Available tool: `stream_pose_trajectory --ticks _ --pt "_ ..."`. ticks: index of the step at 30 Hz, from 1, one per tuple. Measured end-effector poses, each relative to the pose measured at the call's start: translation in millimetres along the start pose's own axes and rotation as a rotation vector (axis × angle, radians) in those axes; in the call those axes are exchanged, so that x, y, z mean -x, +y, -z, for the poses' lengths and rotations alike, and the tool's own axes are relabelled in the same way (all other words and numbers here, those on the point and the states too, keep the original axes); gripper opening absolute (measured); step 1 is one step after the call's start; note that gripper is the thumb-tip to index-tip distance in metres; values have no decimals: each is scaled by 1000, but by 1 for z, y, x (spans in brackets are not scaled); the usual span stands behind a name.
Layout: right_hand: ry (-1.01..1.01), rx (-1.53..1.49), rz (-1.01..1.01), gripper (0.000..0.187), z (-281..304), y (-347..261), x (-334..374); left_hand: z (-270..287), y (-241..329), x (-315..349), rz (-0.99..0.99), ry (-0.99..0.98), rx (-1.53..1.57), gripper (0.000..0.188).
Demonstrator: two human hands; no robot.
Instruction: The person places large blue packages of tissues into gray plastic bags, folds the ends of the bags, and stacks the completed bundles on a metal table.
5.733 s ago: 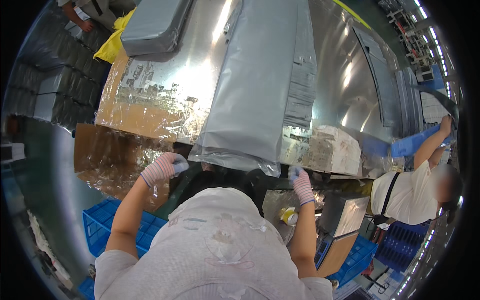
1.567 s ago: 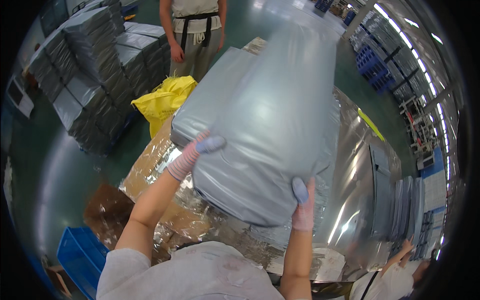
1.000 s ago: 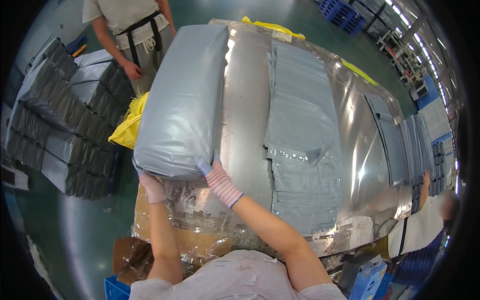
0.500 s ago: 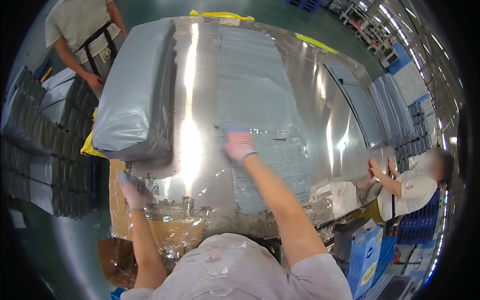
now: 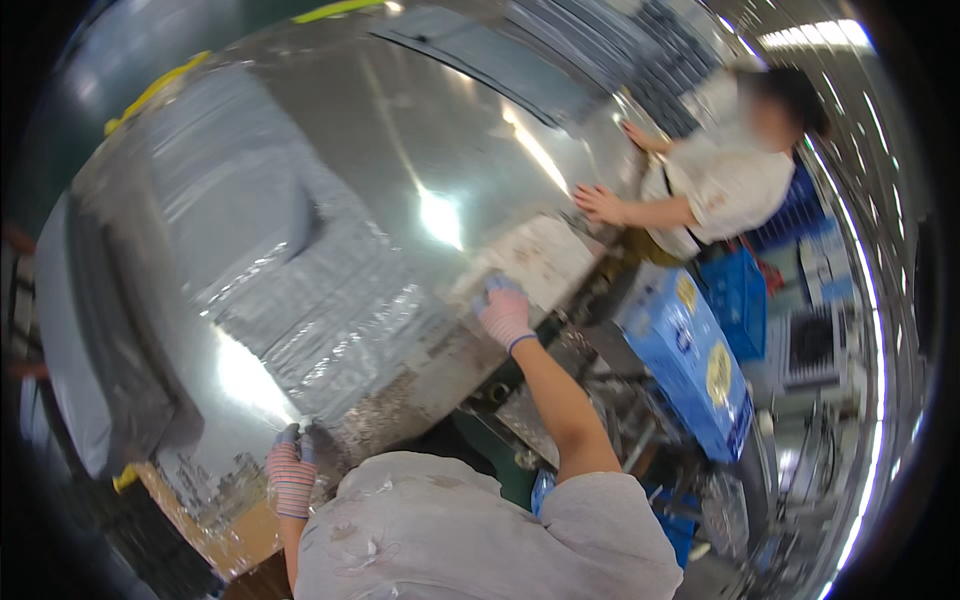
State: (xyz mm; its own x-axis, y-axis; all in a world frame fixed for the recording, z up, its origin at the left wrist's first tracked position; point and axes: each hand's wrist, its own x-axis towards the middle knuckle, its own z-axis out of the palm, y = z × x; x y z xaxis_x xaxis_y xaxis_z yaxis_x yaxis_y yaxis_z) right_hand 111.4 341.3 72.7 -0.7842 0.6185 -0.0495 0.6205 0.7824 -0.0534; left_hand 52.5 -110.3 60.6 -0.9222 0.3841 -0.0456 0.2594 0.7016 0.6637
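Note:
Both my hands wear pink-striped work gloves with greyish fingertips. At the table's near edge, my left hand (image 5: 292, 472) has its fingers extended towards the lower corner of a stack of flat grey plastic bags (image 5: 330, 325); nothing shows clearly in it. My right hand (image 5: 506, 312) lies further right, fingers loosely spread, on a whitish worn patch (image 5: 540, 262) at the edge. The grey bags lie across the shiny metal table (image 5: 400, 130), a smooth folded part (image 5: 225, 190) on top. At the left sits a bulky grey wrapped bundle (image 5: 75, 340), apart from both hands.
A co-worker (image 5: 720, 180) stands at the right with both hands on the table edge. Beyond are more flat grey bags (image 5: 490, 65) and dark grey stacks (image 5: 650, 60). A blue box (image 5: 690, 350) and a blue crate (image 5: 735, 300) stand beside me. Brown cardboard (image 5: 225, 535) covers the near-left corner.
My view has turned right, so the table appears shifted left. My right hand has left the grey bags for the whitish patch. My left hand has moved from near the bundle towards the bags' near corner.

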Motion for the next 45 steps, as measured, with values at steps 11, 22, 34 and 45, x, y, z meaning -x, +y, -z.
stream_pose_trajectory --ticks 11,22,34,45 --pt "-544 674 -406 28 90 240 30 -60 179 -104 -428 -241 26 23" --pt "-520 208 17 16 109 174 -9 -117 199 -73 -114 -491 266 31" --pt "-324 -554 932 25 191 -216 -140 -82 213 -70 178 -113 587 38" --pt "-376 -283 351 87 45 -155 -220 -88 152 -6 482 247 887 30"
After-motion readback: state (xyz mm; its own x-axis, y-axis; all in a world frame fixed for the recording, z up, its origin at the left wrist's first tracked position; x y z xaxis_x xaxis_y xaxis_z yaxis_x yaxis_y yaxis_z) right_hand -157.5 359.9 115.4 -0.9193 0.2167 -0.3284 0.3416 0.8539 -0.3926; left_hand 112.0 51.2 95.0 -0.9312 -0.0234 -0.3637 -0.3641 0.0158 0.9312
